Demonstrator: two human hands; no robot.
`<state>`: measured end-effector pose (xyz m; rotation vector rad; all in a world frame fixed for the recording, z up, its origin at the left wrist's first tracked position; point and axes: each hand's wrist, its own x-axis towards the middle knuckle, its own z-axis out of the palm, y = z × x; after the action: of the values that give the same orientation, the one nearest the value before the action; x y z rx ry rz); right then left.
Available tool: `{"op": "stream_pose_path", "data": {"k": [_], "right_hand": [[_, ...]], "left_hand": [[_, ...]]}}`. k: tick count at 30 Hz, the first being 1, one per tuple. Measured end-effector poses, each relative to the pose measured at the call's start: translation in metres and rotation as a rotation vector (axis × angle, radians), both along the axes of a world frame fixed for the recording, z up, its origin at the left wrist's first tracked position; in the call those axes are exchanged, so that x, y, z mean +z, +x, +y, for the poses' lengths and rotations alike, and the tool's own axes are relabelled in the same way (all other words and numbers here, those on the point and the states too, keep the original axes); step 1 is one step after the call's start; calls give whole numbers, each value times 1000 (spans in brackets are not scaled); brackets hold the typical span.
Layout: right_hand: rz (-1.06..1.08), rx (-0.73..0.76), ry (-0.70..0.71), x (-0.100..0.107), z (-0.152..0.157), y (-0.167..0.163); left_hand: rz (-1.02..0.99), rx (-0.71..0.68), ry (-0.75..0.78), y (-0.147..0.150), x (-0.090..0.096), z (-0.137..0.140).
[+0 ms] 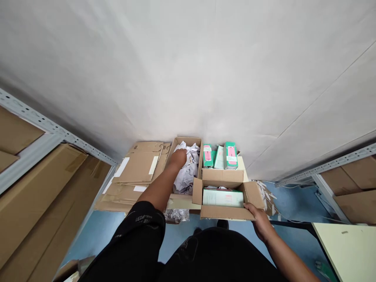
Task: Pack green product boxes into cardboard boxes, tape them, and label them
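My left hand (pixel 178 157) reaches into a long cardboard box filled with crumpled white paper (pixel 185 177), its fingers closed on some of the paper and partly hidden. My right hand (pixel 257 214) grips the near right corner of an open cardboard box (pixel 222 212), thumb on the inside. Within that box lies a pale green and white carton (pixel 222 197), with bits of white paper behind it. The flaps of the box are spread outward.
Green and pink cartons (pixel 231 156) stand behind the open box. Flattened cardboard boxes (pixel 136 166) are stacked at left. Bubble wrap (pixel 177 215) hangs below the paper box. Shelving with cardboard (pixel 44 188) flanks the left side; a pale tabletop (pixel 349 246) is at lower right.
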<state>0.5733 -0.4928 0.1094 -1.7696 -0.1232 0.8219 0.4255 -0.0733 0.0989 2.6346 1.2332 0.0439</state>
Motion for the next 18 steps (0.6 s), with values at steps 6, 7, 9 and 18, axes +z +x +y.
{"op": "stream_pose_path", "data": {"k": [6,7,9,18], "right_hand": [[102,49,1,0,11,9],[103,48,5,0,13,9],[103,48,14,1,16,7],[-10,-64,59,13,21,-17]], "left_hand": [[-394,154,-26,-35,36,-18],[-463,158,-39,-41,43,-26],[-560,124,-41,-53,58,-47],[-387,-567,-287,-54,83,-166]]}}
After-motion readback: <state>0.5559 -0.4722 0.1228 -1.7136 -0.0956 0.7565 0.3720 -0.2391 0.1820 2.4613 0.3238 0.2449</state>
